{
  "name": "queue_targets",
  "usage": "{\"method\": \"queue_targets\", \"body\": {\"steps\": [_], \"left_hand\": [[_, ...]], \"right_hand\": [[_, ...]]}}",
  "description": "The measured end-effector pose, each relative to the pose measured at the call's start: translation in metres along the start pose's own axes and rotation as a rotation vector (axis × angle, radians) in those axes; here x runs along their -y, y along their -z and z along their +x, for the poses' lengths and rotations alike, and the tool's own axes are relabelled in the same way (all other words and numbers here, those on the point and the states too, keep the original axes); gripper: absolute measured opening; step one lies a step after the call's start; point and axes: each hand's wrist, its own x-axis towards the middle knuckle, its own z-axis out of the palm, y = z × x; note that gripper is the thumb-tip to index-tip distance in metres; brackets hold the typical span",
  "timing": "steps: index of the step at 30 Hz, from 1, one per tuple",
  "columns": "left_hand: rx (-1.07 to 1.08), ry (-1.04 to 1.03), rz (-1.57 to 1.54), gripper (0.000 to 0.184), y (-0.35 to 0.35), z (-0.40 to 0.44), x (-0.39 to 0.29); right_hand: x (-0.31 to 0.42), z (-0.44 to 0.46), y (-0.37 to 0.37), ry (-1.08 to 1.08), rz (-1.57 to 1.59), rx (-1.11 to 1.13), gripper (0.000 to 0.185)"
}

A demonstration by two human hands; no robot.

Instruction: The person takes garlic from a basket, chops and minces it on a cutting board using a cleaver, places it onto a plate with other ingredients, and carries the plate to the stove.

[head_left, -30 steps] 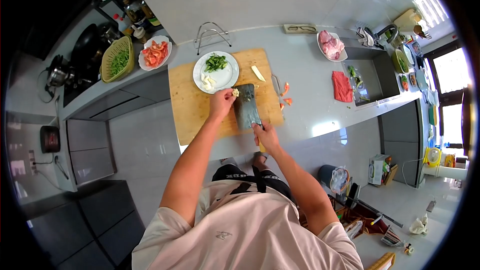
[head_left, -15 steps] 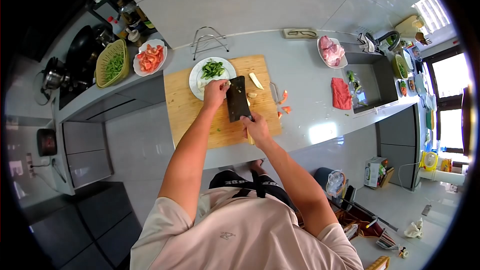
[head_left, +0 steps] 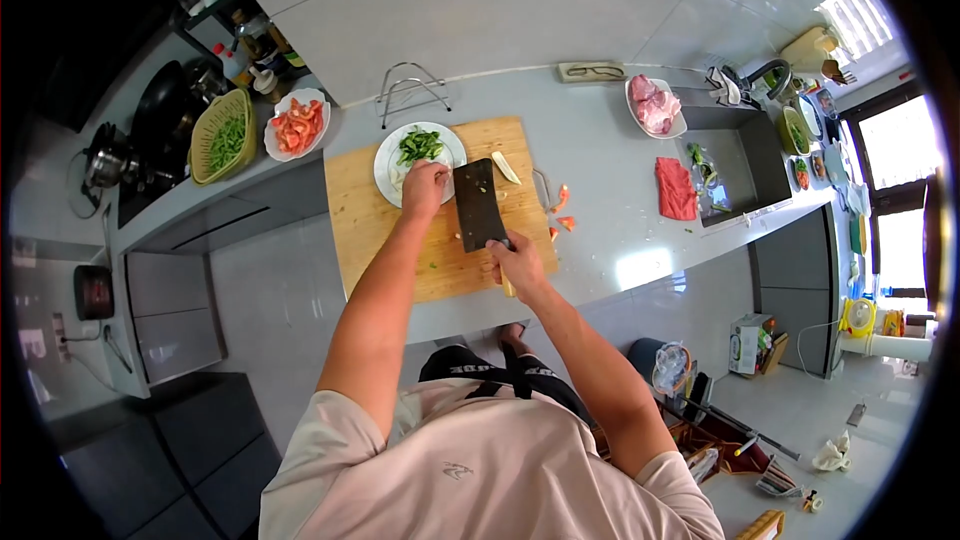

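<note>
My right hand grips the handle of a dark cleaver, whose blade lies flat above the wooden cutting board. Small pale bits stick to the blade. My left hand is over the lower right part of a white plate, its fingers pinched together; what they hold, if anything, is too small to name. Chopped green vegetable sits on the plate, with white pieces partly hidden by my left hand. A pale strip lies on the board right of the blade.
A metal rack stands behind the plate. Orange-red scraps lie right of the board. Farther right are a bowl of meat, a red cloth and the sink. Cut tomatoes and a green basket stand left.
My left hand has moved from beside the blade onto the plate. The cleaver has shifted slightly left and now shows its dark flat side. The view has shifted a little.
</note>
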Motion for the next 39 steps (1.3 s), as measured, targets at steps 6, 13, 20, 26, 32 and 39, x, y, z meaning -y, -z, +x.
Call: {"method": "queue_targets", "body": {"steps": [6, 13, 20, 26, 32, 39], "left_hand": [[-0.07, -0.014, -0.109, 0.013, 0.004, -0.035, -0.016], [0.02, -0.055, -0.158, 0.023, -0.022, -0.098, -0.036], [0.037, -0.054, 0.072, 0.024, -0.039, -0.079, -0.046], [0.142, -0.143, 0.068, 0.024, -0.03, -0.093, -0.026], [0.171, 0.025, -0.207, 0.019, -0.003, -0.13, -0.033], [-0.052, -0.102, 0.002, 0.016, -0.009, -0.147, -0.034]], "right_hand": [[-0.009, -0.02, 0.033, 0.005, -0.056, -0.092, 0.013], [-0.036, -0.052, 0.078, 0.001, -0.088, -0.113, 0.015], [-0.062, -0.065, 0.078, 0.0, -0.066, -0.154, 0.012], [-0.077, -0.076, 0.081, -0.018, -0.053, -0.137, 0.017], [-0.09, -0.084, 0.078, -0.027, -0.119, -0.076, 0.024], [-0.085, -0.078, 0.064, 0.305, -0.904, -0.273, 0.022]]}}
